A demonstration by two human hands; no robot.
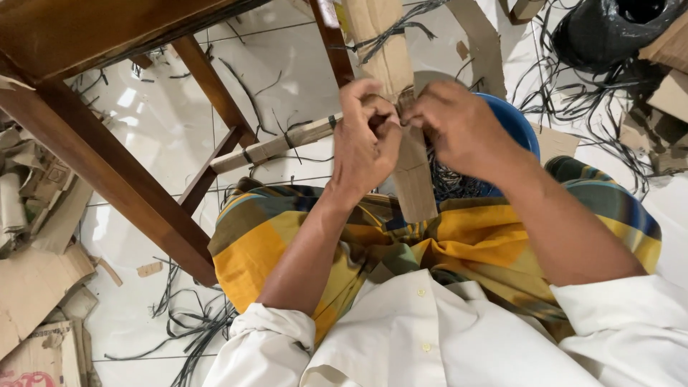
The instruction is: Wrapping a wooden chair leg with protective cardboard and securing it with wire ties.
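Item: cardboard strip (414,179), standing upright over our lap, just in front of the blue basin (517,123). We are pinching it with both the left hand (364,140) and the right hand (459,129), fingers closed tight on its middle, apparently steadying it. Left of the strip: wooden table legs (122,179). Black strapping offcuts (193,322) are littering the floor around it.

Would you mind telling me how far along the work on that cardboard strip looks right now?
Done: dark strap offcuts litter the floor. In hand: the left hand and right hand pinch a long cardboard strip together at its middle, above the lap. Left: loose cardboard pieces are piled beside the wooden table leg; the rest cannot be told.
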